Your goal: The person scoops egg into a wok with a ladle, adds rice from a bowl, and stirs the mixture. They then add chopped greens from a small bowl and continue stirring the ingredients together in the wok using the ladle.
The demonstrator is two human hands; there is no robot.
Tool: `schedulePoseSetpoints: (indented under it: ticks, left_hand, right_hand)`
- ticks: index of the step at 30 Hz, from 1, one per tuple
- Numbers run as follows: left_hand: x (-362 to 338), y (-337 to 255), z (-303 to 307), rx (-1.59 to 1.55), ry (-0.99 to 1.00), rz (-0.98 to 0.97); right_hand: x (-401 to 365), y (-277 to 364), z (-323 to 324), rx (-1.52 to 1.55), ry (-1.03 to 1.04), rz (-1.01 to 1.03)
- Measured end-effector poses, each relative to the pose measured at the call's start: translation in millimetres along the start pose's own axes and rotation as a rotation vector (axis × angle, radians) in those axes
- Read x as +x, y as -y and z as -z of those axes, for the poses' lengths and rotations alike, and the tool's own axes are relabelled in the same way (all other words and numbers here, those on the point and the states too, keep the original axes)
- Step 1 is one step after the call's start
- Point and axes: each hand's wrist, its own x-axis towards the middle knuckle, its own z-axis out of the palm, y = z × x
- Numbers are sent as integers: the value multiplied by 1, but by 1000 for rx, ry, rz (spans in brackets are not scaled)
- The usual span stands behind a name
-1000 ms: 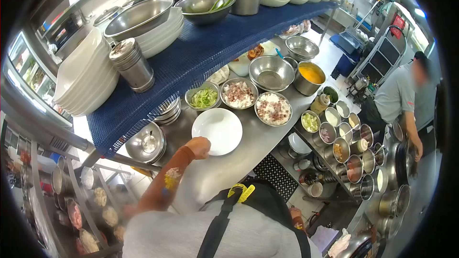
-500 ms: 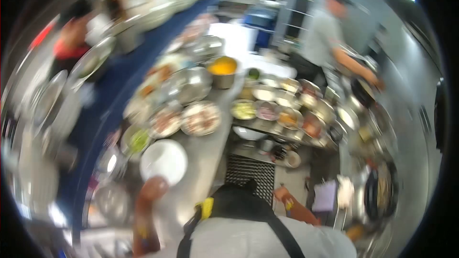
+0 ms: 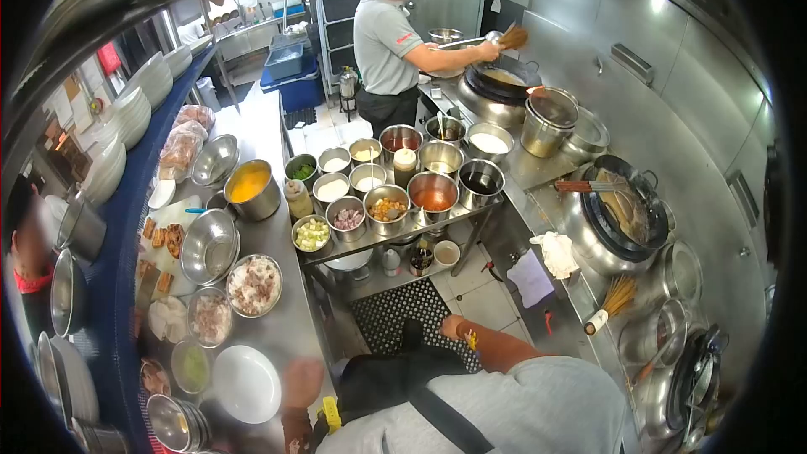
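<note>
My left hand (image 3: 303, 382) is smeared by motion over the steel counter (image 3: 282, 311), just right of a round white bowl (image 3: 246, 384). A gap separates the two, and the fingers cannot be made out. My right hand (image 3: 455, 327), below a yellow-marked wristband, hangs above the black perforated floor mat (image 3: 395, 311). Its fingers look curled in, with nothing visible in them. Around the white bowl are a bowl of pale green pieces (image 3: 192, 366), two bowls of meat in white coating, one of them a steel bowl (image 3: 255, 286), and stacked steel bowls (image 3: 178, 424).
Ahead, a small steel table (image 3: 403, 240) carries several pots of sauces and chopped ingredients. A co-worker (image 3: 387, 50) holds a ladle and a brush over a far wok (image 3: 502, 80). Along the right stand a nearer wok (image 3: 618, 210) and a bamboo brush (image 3: 614, 303). A blue-edged shelf (image 3: 160, 168) borders the left.
The view has swung and sharpened. My left hand, which overlapped the white bowl's rim, is now apart from it on the right. My right hand stays low over the mat.
</note>
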Motion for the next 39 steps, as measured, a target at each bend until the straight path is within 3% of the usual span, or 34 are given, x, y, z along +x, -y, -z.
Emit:
schedulePoseSetpoints:
  ticks: [1,2,3,4,6,7,10,11,13,15,17,20,26,29,30,32,35,37,39]
  left_hand:
    - [3,2,-6,-32,-44,-67]
    - [10,4,-9,113,-19,-257]
    - [10,14,-17,159,-9,-221]
    - [10,30,-30,209,-20,-195]
    - [7,40,-43,329,4,-100]
    - [8,37,-50,399,28,-52]
    - [7,29,-65,509,29,33]
    - [5,25,-70,527,23,51]
    - [8,10,-71,520,-18,65]
    - [8,12,-74,538,-47,80]
    - [5,19,-77,582,-37,100]
    - [5,20,-79,586,-50,130]
    - [5,27,-84,587,-132,51]
    - [6,47,-94,568,-194,-24]
    - [6,46,-96,591,-207,7]
    - [5,50,-100,644,-202,15]
    - [4,58,-100,684,-192,2]
    - [1,54,-97,692,-179,-9]
    - [4,45,-95,697,-173,-24]
  right_hand:
    - [33,-8,-40,-1,21,-9]
    - [35,-12,-51,87,66,74]
    - [36,-15,-60,179,120,153]
    - [37,-6,-64,-184,-18,88]
    - [-6,5,-14,152,295,6]
    - [-16,9,3,129,396,41]
    - [-46,23,36,102,371,18]
    - [-22,17,0,-28,143,69]
    - [22,4,-25,-121,286,187]
    - [-44,27,58,546,183,-191]
    - [-45,29,64,-28,29,69]
    - [-25,23,60,-59,46,134]
    - [-5,25,45,693,56,-293]
    - [65,9,-40,483,-22,-212]
    - [70,11,-44,565,20,-301]
    - [76,5,-60,590,46,-163]
    - [-2,37,10,737,-92,-424]
    - [-15,42,23,970,-62,-552]
    - [13,34,-6,817,-12,-369]
